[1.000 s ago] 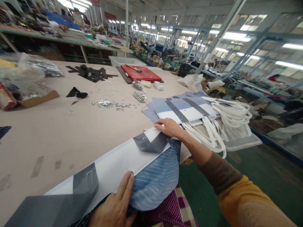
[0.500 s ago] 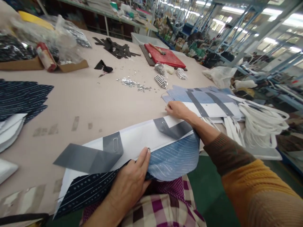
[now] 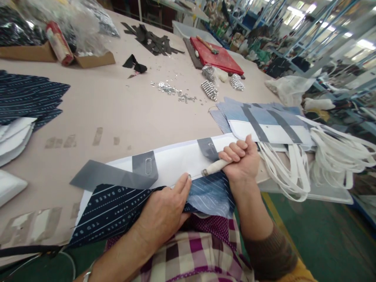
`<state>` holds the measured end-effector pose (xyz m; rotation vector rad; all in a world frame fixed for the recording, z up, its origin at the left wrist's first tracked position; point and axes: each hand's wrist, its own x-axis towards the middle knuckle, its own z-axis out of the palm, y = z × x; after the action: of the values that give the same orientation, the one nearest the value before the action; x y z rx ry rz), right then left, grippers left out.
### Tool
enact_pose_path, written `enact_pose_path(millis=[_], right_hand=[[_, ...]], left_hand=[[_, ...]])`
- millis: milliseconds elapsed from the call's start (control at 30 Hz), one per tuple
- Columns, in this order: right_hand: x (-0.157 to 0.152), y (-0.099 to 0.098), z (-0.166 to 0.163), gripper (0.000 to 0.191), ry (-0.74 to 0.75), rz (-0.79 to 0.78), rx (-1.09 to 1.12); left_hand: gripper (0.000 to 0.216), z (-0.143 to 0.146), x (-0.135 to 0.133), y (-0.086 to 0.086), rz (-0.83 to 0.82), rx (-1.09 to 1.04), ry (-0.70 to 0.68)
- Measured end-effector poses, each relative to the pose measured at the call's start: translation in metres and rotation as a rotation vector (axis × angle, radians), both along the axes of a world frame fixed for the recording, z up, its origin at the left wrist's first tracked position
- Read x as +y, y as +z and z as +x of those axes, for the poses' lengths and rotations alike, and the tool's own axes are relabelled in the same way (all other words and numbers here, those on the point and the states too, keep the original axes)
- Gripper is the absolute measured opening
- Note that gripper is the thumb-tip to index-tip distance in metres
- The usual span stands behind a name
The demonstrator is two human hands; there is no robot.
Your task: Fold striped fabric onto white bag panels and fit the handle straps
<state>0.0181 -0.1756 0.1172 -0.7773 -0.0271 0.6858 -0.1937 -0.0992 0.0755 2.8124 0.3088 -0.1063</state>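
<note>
Left hand: grip pinching near edge of fabric panel, at worktop edge; metal fitting at fingertip. Panel: smooth white band, grey strips, navy printed cloth. Over panel's right end, right hand: grip curled around pale, rounded tool. Beyond panel, rightward: looped white straps, layered blue pieces. Farther beyond: shiny discs, flat red slab.
</note>
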Motion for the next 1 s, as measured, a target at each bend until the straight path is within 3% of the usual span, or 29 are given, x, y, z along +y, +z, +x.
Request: enact_pose_path(millis=[167, 1000], right_hand=[[0.008, -0.029, -0.009, 0.051, -0.063, 0.05, 0.08], [0.006, -0.058, -0.002, 0.042, 0.118, 0.122, 0.096]], left_hand=[[0.072, -0.003, 0.003, -0.004, -0.018, -0.033, -0.006], [0.075, -0.004, 0.005, -0.013, -0.048, -0.126, -0.035]])
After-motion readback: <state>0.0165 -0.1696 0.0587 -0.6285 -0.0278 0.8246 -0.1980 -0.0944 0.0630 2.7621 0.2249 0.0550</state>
